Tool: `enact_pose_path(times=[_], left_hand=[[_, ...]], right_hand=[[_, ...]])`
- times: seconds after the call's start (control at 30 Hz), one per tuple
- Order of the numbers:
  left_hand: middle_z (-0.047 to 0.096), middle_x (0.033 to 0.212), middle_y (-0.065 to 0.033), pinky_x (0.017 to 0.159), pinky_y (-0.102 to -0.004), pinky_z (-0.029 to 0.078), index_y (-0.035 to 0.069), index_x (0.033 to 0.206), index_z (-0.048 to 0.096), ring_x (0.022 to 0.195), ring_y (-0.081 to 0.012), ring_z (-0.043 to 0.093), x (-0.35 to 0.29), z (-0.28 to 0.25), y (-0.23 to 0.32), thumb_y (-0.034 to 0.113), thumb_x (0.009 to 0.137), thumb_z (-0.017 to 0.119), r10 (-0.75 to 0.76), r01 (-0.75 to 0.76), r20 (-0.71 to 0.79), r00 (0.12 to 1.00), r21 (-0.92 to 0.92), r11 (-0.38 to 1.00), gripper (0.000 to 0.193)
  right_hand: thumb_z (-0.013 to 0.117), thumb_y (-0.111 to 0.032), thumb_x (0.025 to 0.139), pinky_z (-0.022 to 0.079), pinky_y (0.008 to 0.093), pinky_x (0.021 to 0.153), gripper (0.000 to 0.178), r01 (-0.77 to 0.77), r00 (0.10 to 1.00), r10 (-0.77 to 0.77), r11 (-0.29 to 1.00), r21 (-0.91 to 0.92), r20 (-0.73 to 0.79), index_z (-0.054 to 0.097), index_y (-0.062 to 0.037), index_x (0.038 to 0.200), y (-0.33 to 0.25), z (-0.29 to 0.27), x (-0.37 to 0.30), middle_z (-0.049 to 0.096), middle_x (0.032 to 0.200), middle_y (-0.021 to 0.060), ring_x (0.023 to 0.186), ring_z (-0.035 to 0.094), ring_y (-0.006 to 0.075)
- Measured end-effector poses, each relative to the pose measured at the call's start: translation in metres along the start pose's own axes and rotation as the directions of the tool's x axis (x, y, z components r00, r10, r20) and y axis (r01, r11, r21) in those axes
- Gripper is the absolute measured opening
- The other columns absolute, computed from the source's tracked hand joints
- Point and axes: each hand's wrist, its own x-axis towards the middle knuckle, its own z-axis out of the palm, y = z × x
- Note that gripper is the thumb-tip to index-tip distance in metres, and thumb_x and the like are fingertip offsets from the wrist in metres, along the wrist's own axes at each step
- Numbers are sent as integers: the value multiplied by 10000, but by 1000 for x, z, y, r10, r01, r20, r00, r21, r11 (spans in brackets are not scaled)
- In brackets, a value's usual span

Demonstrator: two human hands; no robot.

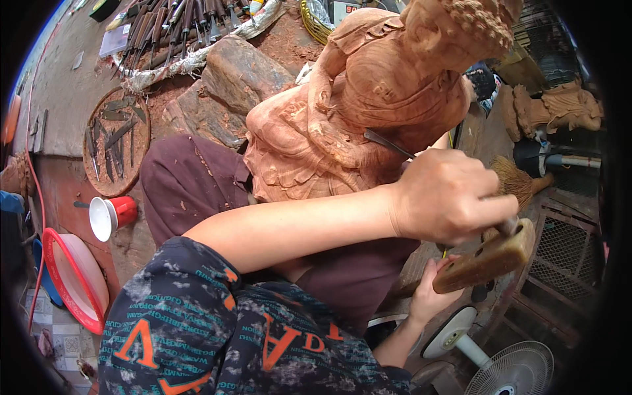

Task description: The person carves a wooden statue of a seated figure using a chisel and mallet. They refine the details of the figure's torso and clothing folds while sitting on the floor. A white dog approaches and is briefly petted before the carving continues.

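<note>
A carved reddish-wood statue [355, 112] of a seated figure leans across my lap, its head toward the upper right. My left hand [451, 194] is closed round the handle of a chisel [388, 142]; the dark blade points up-left and its tip meets the figure's robe folds. Below it, my right hand [434, 289] grips a thick wooden mallet [487, 260], which has holes along its side. The mallet lies close by the chisel's butt end; whether the two touch I cannot tell. My left fist hides the middle of the chisel.
Many chisels [178, 26] lie in a pile at the upper left, beside a rough wood block [243, 72]. A round tray [92, 172] of blades, a red cup [124, 209] and a pink basin [99, 283] are at left. A fan [517, 368] and a straw brush [517, 181] stand right.
</note>
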Motion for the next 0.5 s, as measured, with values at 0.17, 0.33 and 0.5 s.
enact_pose_path(times=[0.17, 0.33, 0.5], left_hand=[[424, 580, 27, 455, -296, 417, 168, 878, 663, 486, -153, 511, -1, 2, -1, 180, 632, 666, -12, 13, 23, 1000, -6, 1000, 246], [428, 584, 21, 452, -304, 420, 171, 875, 662, 507, -154, 527, -4, -1, -3, 174, 626, 666, -39, 38, 96, 995, 9, 999, 249], [425, 585, 21, 425, -299, 404, 170, 852, 652, 494, -153, 518, -4, -6, -4, 206, 653, 673, -23, 18, 137, 990, 37, 999, 203]], right_hand=[[614, 57, 794, 415, 241, 709, 403, -198, 965, 259, 818, 540, -38, 426, 38, 1150, 7, -9, -1, 495, 871, 70, 763, 491, 115], [596, 58, 797, 430, 257, 692, 405, -195, 981, 188, 958, 209, 53, 413, 5, 1155, 9, -7, 0, 490, 891, 77, 721, 472, 128], [634, 65, 783, 419, 246, 715, 436, -210, 978, 203, 941, 267, 52, 421, 22, 1161, 19, -3, -5, 488, 974, 64, 747, 475, 111]])
